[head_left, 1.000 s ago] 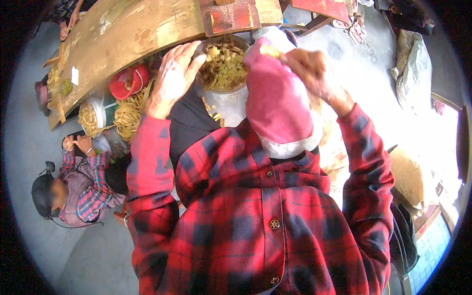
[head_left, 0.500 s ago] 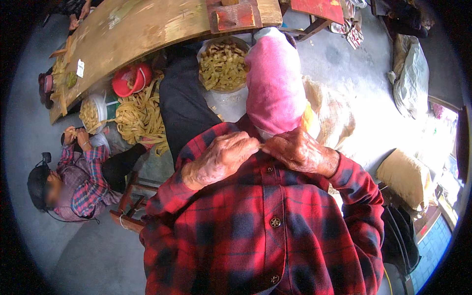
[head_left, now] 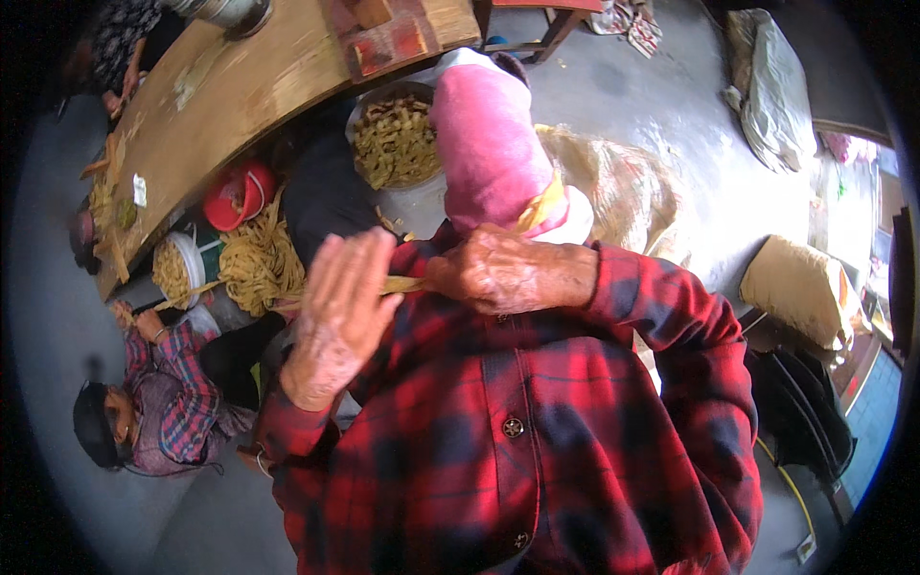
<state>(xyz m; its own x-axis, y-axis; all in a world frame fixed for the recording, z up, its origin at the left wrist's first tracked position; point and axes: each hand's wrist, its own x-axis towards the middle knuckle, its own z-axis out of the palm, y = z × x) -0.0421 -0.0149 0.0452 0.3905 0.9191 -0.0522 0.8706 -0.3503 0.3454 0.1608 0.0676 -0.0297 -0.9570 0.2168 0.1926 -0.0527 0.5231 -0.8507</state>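
My right hand (head_left: 508, 271) is closed, its fingers curled round a flat yellow-brown strip (head_left: 402, 285). The strip runs leftward from that fist to my left hand (head_left: 345, 311), which is raised with its fingers stretched out and its thumb apart. Where the strip meets the left palm is hidden. Just beyond my right hand, a yellow strip (head_left: 544, 204) lies over the pink cloth (head_left: 489, 144) on my leg. Farther off, a round basin (head_left: 356, 115) holds many short, knotted-looking yellow-brown pieces (head_left: 398, 144).
A heap of long strips (head_left: 257, 264) lies beside a red bucket (head_left: 230, 206) and a white bucket (head_left: 187, 259). The wooden table (head_left: 220, 105) stands ahead. To the left sits a co-worker (head_left: 182, 393). A woven sack (head_left: 623, 187) lies to the right.
My hands have come apart: the left has opened and moved left, while the right is closed on the strip now stretched between them. The whole view has shifted slightly.
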